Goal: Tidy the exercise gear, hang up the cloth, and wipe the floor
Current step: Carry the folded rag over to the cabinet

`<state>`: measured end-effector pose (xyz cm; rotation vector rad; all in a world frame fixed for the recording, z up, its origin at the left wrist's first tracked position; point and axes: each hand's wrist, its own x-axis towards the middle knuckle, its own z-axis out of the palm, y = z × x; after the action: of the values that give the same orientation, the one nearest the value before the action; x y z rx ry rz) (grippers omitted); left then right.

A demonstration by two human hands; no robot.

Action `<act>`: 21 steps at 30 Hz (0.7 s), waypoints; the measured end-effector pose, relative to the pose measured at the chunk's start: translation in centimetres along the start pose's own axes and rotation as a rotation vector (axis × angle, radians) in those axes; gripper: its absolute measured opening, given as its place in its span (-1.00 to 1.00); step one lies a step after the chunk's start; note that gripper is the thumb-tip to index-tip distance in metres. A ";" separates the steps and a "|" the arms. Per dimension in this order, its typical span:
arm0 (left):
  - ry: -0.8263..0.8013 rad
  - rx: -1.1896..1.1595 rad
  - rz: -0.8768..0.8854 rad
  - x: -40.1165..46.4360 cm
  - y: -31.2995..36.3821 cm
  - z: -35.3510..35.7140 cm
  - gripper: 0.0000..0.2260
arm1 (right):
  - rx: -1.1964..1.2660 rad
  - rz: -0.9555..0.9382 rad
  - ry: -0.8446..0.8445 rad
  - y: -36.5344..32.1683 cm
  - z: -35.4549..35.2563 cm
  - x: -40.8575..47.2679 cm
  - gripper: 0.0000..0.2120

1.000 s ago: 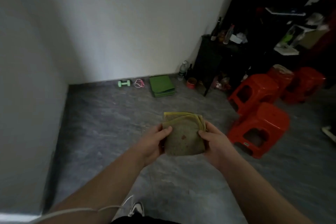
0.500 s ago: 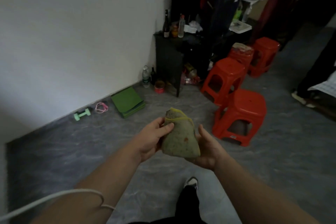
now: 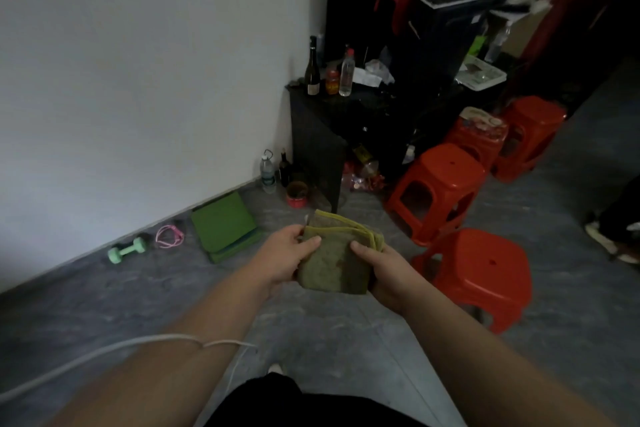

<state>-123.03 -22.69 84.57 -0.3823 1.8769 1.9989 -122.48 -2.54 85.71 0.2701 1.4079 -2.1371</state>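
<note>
Right now both hands hold a folded olive-green cloth (image 3: 337,258) in front of the body, above the grey floor (image 3: 104,308). The left hand (image 3: 285,253) clasps the cloth's left edge, thumb lying over the top face and fingers hidden beneath. The right hand (image 3: 384,270) closes on the right side in the same way, thumb on top. Along the far and right edges the stacked layers show a yellowish hem, so the cloth is folded several times into a thick square pad.

It looks soft, light and limp; folded like this it keeps its shape only because both hands pinch the layers together. Held by one corner it would probably drop open and trail. For hanging, I would judge it best to take two corners of one hemmed edge and let the rest fall; for wiping, a flat palm on the pad should serve.

The exercise gear lies along the foot of the white wall (image 3: 138,80), well apart from the hands: a mint-green dumbbell (image 3: 126,250), a pink coiled rope (image 3: 169,236) just beside it, and a folded green mat (image 3: 223,225) next along. Red plastic stools (image 3: 481,274) stand to the right, near a cluttered dark table (image 3: 318,135). No hook or rail for the cloth is visible.
</note>
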 end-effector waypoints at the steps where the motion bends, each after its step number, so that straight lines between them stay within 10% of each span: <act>1: 0.009 0.008 0.015 2.1 0.7 -0.3 -0.84 | -0.045 -0.031 0.013 -1.1 -0.2 1.7 -0.75; 21: 0.050 0.768 0.129 43.5 15.4 -6.5 -0.60 | -0.376 -0.032 0.371 -21.6 -9.6 38.4 -0.70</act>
<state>-169.13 -26.21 78.71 -0.0904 2.5539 1.1856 -167.22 -0.80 80.99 0.5164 2.0001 -1.8588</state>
